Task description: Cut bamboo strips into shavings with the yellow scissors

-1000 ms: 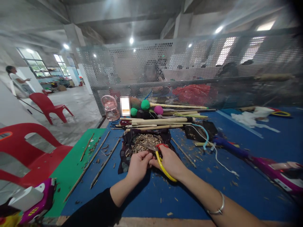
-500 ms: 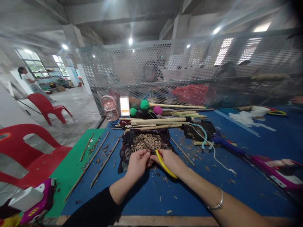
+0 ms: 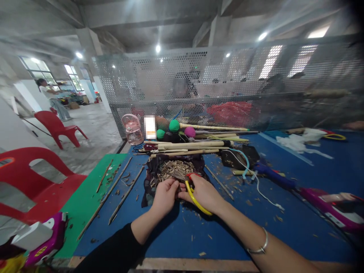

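My right hand [image 3: 205, 192] grips scissors [image 3: 196, 200] with yellow and red handles, their dark blades pointing left over a heap of chopped brown plant pieces [image 3: 178, 167]. The heap lies on a dark patterned cloth [image 3: 147, 195]. Close beside the blades, my left hand [image 3: 165, 194] is closed in a pinch near the right fingertips. Whatever sits between its fingers is mostly hidden and too small to name. Thin brown sticks [image 3: 126, 195] lie left of the cloth, and another stick [image 3: 218, 182] lies to its right.
Pale peeled sticks [image 3: 193, 145] lie across the back, near green [image 3: 174, 125] and pink balls [image 3: 189, 132] and a pink bottle [image 3: 133, 131]. A purple tool [image 3: 327, 206] rests at right. Red chairs [image 3: 36, 182] stand left; a perforated metal screen [image 3: 159, 79] rises behind the blue table.
The scissors have turned in my right hand, with the red handle and blades now showing more. My left hand stays in its pinch. A person in the background has shifted right.
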Motion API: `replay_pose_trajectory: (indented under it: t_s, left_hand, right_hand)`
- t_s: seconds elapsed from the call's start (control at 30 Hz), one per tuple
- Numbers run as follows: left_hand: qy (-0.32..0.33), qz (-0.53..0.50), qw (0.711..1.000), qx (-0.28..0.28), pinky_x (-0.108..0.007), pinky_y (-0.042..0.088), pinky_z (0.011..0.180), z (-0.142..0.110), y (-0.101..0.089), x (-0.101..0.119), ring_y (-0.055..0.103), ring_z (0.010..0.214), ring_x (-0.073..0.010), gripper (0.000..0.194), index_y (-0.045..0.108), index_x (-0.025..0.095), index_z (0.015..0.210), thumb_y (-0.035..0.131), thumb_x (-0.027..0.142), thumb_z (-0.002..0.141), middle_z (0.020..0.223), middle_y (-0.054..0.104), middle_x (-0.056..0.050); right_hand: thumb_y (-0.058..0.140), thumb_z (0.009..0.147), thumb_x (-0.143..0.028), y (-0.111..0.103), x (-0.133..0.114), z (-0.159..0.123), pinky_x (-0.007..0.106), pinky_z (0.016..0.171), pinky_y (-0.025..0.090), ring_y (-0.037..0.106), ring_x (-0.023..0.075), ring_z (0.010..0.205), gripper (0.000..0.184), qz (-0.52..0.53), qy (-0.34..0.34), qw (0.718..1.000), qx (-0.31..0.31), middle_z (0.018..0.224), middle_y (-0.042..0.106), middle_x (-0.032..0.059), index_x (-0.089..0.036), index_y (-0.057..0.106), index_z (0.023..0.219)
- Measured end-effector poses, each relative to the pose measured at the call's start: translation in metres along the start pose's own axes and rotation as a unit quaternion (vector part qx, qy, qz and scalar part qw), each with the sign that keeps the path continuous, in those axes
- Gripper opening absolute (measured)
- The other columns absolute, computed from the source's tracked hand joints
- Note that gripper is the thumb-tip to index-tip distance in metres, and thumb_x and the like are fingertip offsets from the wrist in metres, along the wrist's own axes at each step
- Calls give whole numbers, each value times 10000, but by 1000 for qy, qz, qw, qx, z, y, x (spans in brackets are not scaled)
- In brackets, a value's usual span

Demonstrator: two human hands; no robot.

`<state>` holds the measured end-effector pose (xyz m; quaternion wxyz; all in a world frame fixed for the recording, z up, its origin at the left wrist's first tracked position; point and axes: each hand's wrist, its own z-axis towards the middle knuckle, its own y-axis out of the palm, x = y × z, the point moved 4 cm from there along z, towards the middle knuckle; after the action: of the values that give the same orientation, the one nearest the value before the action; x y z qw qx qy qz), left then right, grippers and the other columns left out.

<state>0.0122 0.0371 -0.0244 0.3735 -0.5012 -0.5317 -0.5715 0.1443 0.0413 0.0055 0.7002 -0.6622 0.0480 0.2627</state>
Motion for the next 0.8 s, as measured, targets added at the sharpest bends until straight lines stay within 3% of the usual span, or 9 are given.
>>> replay_pose_trajectory:
  t_s: [0.13,0.3,0.6,0.8]
  left_hand:
    - [12,45,999,-15,-251,451,594,-2,1,-1,585,569,-144,338,637,109,746,550,435,739,660,660,-72]
    - [17,77,997,-3,-207,394,498,-2,-1,-1,524,492,-112,347,630,115,726,525,445,755,568,622,-43]
    - [-17,39,999,15,-184,376,462,0,-2,-4,437,431,-64,316,560,139,655,579,452,696,556,577,1]
    - [-8,23,999,45,-183,379,441,2,-5,1,451,427,-62,332,565,135,667,629,460,649,578,581,-1]
  right_hand:
    - [584,653,-621,-1,-3,0,284,706,384,588,249,863,529,-17,-5,1000,17,931,614,119,-150,515,884]
    - [477,725,-649,2,2,-1,265,598,355,626,248,774,507,-42,50,997,-33,827,656,100,-169,533,877]
    - [384,764,-671,8,10,2,237,543,341,633,204,696,518,-10,53,996,-75,773,673,84,-200,598,785]
    - [400,739,-688,4,11,3,257,545,338,629,233,708,521,-53,52,996,-47,778,666,82,-200,569,806]
